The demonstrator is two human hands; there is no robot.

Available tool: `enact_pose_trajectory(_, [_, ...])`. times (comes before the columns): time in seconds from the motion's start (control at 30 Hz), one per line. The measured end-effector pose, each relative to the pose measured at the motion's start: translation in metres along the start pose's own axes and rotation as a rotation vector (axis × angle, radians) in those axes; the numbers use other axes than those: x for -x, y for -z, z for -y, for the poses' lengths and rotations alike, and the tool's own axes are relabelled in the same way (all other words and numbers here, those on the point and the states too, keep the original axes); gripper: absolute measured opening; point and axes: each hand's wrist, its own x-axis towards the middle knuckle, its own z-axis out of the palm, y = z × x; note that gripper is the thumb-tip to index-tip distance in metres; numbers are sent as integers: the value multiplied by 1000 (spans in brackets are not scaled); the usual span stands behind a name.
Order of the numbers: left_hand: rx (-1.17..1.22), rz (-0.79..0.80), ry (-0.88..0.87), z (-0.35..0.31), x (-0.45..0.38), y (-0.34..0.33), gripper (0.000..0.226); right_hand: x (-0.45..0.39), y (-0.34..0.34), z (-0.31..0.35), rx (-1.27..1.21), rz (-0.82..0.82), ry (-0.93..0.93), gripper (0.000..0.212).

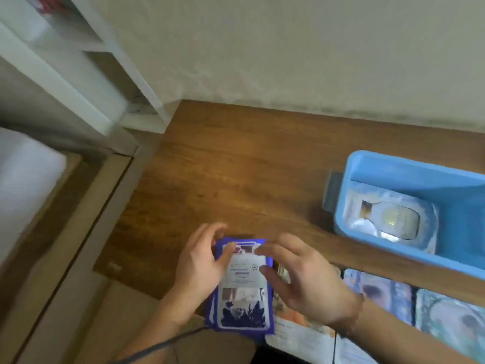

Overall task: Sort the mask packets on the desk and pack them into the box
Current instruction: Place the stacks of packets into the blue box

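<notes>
At six o'clock on the surface (223, 158), a stack of purple mask packets (242, 292) was gripped by the left hand (199, 264) and steadied by the flat, loose-fingered right hand (307, 282), apparently to square like packets together. At three o'clock, one packet already lay in the blue box (409, 166).

Bare desk (236, 164) is left open between the wall and the hands; passage rightward is blocked by the blue box (393, 168), leftward by white shelving (86, 82).
</notes>
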Motion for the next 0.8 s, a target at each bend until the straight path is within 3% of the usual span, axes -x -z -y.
enact_pose_trajectory(0.07, [-40, 209, 172, 26, 32, -6, 68, -19, -40, -13, 190, 208, -135, 46])
enact_pose_trajectory(0.17, [-104, 412, 178, 47, 64, -15, 108, -36, -71, -25, 450, 465, -253, 69])
enact_pose_trajectory(0.3, [-214, 511, 105, 60, 80, -20, 140, -34, -87, -27, 587, 470, -235, 73])
enact_pose_trajectory(0.4, [-227, 525, 33, 67, 88, -22, 138, -30, -93, -26, 580, 420, -254, 73])
enact_pose_trajectory(0.63, [-145, 432, 6, 75, 96, -31, 108, -36, -93, -21, 420, 421, -448, 69])
enact_pose_trajectory(0.8, [-174, 439, -37, 74, 95, -29, 104, -58, -91, -24, 386, 584, -620, 58])
